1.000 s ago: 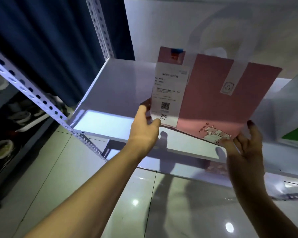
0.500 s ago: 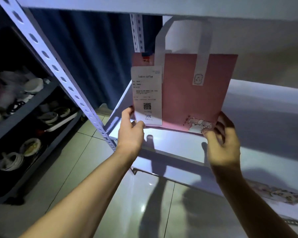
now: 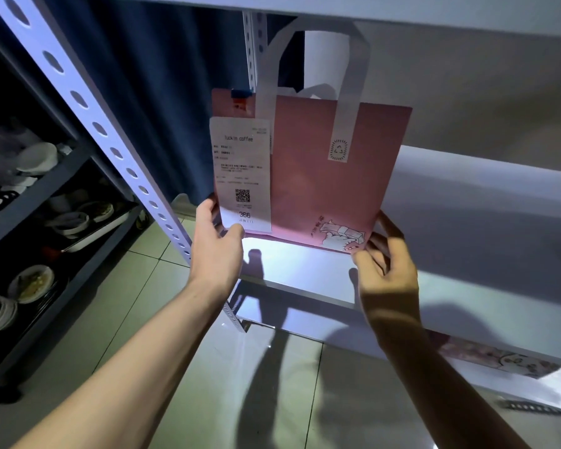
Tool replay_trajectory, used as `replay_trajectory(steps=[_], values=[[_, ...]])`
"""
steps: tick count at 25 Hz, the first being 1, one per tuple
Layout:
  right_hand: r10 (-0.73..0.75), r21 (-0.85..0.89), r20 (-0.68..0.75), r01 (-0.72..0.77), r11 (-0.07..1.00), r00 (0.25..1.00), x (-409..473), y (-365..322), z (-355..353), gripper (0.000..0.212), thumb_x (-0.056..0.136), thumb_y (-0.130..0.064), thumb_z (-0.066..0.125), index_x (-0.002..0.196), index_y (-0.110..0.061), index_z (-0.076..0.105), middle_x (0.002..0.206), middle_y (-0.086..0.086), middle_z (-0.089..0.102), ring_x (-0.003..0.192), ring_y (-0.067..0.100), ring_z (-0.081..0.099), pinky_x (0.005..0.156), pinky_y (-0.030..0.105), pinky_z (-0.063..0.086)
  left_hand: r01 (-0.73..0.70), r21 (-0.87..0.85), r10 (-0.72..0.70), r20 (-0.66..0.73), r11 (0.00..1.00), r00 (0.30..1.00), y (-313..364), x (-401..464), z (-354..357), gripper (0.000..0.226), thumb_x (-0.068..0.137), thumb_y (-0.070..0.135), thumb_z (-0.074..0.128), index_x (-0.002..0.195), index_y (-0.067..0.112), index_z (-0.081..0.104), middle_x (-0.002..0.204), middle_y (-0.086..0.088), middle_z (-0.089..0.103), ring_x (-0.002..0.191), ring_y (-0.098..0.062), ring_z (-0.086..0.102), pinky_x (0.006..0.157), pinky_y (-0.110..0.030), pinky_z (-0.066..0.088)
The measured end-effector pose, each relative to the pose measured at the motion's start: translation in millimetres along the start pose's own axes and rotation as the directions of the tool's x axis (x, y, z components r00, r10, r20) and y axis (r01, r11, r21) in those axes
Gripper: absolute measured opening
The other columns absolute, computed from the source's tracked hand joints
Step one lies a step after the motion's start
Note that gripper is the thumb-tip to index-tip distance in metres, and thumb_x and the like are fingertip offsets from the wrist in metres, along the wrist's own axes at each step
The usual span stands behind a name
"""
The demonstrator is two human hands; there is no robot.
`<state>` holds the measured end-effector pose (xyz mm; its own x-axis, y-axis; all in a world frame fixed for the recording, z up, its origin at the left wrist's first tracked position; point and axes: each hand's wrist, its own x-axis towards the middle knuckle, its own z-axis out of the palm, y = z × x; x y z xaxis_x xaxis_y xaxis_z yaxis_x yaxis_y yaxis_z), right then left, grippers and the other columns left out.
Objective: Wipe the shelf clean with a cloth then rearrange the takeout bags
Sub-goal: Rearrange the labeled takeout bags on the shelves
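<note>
A pink paper takeout bag (image 3: 321, 176) with white handles and a white receipt (image 3: 242, 176) on its front stands upright at the left end of the white shelf (image 3: 467, 222). My left hand (image 3: 217, 247) grips the bag's lower left corner, thumb on the receipt. At the lower right corner my right hand (image 3: 386, 273) pinches the bag. No cloth is in view.
A perforated white upright post (image 3: 110, 150) runs diagonally left of the bag, and another shelf board (image 3: 370, 8) lies just above the handles. A dark rack (image 3: 46, 202) with bowls and dishes stands at the left. A patterned bag (image 3: 499, 361) shows below the shelf at right.
The pink bag has gone from tilted in mid-air to upright at the shelf's left end, both hands staying on its lower corners. My view has moved closer and leftward.
</note>
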<state>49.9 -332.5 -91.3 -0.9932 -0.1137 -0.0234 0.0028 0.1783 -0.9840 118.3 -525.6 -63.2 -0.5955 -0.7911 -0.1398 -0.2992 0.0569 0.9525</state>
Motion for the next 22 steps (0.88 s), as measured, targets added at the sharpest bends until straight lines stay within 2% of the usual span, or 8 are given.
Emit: replay_trajectory(steps=[3,6,9,11,14,15,18,22], values=[[-0.013,0.006,0.014,0.013,1.000,1.000,2.4,4.3,-0.6,0.061,0.084,-0.023,0.056,0.143,-0.037,0.050,0.130,-0.002,0.067,0.118,0.020,0.065,0.101,0.050,0.054,-0.002,0.028,0.002,0.026,1.000,1.000,-7.6,-3.3,-3.7,0.064,0.091,0.007,0.043,0.150,0.030,0.030,0.142,0.020,0.049,0.120,0.003,0.051,0.079,-0.009,0.043],[0.005,0.025,0.025,-0.005,1.000,1.000,-4.3,6.3,-1.6,0.060,0.082,-0.025,0.055,0.140,-0.038,0.048,0.126,-0.006,0.067,0.120,0.016,0.063,0.104,0.047,0.052,-0.050,0.044,0.049,0.026,0.998,0.998,-15.7,-25.7,-5.8,0.061,0.096,0.013,0.046,0.150,0.035,0.028,0.140,0.023,0.044,0.114,0.019,0.046,0.097,-0.016,0.040],[0.041,0.011,0.028,-0.041,0.999,0.999,-26.0,10.4,-11.0,0.057,0.086,-0.020,0.059,0.136,-0.044,0.047,0.129,-0.014,0.059,0.125,0.010,0.057,0.111,0.043,0.046,-0.080,0.096,0.075,0.062,0.992,0.995,-23.4,-70.9,0.4,0.053,0.099,0.013,0.048,0.146,0.034,0.036,0.135,0.022,0.044,0.099,0.032,0.042,0.087,-0.008,0.034],[0.046,-0.014,0.029,-0.046,0.999,0.999,-39.0,13.9,-23.6,0.057,0.089,-0.016,0.058,0.138,-0.044,0.047,0.132,-0.013,0.057,0.126,0.005,0.055,0.111,0.037,0.046,-0.110,0.120,0.097,0.112,0.987,0.989,-33.6,-96.8,8.9,0.052,0.096,0.006,0.047,0.140,0.033,0.043,0.129,0.022,0.049,0.102,0.027,0.045,0.089,-0.013,0.038],[0.002,-0.125,0.020,0.000,0.992,1.000,-59.8,24.3,-56.1,0.055,0.088,-0.028,0.056,0.141,-0.036,0.048,0.137,-0.014,0.057,0.125,0.000,0.054,0.107,0.028,0.046,-0.113,0.150,0.087,0.173,0.982,0.981,-49.3,-122.3,28.0,0.052,0.092,0.001,0.047,0.133,0.033,0.052,0.131,0.012,0.055,0.116,0.007,0.050,0.097,-0.031,0.046],[0.000,-0.142,0.008,0.001,0.990,1.000,-67.1,29.9,-69.2,0.052,0.090,-0.027,0.057,0.141,-0.034,0.049,0.138,-0.014,0.057,0.125,-0.002,0.053,0.107,0.026,0.045,-0.122,0.162,0.089,0.198,0.979,0.976,-53.0,-129.9,35.2,0.052,0.091,-0.001,0.047,0.131,0.032,0.053,0.130,0.010,0.056,0.118,0.003,0.051,0.096,-0.031,0.047],[0.056,-0.154,-0.066,-0.066,0.986,0.996,-88.8,53.5,-113.3,0.043,0.096,-0.015,0.061,0.133,-0.034,0.055,0.132,-0.017,0.061,0.122,-0.004,0.055,0.106,0.026,0.046,-0.171,0.232,0.104,0.276,0.958,0.956,-62.3,-154.6,56.0,0.047,0.091,-0.001,0.049,0.126,0.029,0.056,0.123,0.008,0.057,0.114,-0.001,0.052,0.083,-0.011,0.041],[0.183,-0.168,-0.188,-0.215,0.962,0.965,-116.0,101.0,-169.7,0.039,0.097,-0.012,0.061,0.129,-0.035,0.058,0.124,-0.019,0.064,0.117,-0.003,0.058,0.104,0.033,0.049,-0.131,0.262,0.026,0.370,0.956,0.929,-82.2,-189.3,87.8,0.041,0.093,0.003,0.048,0.122,0.031,0.056,0.123,0.012,0.059,0.111,0.001,0.054,0.080,-0.011,0.040]])
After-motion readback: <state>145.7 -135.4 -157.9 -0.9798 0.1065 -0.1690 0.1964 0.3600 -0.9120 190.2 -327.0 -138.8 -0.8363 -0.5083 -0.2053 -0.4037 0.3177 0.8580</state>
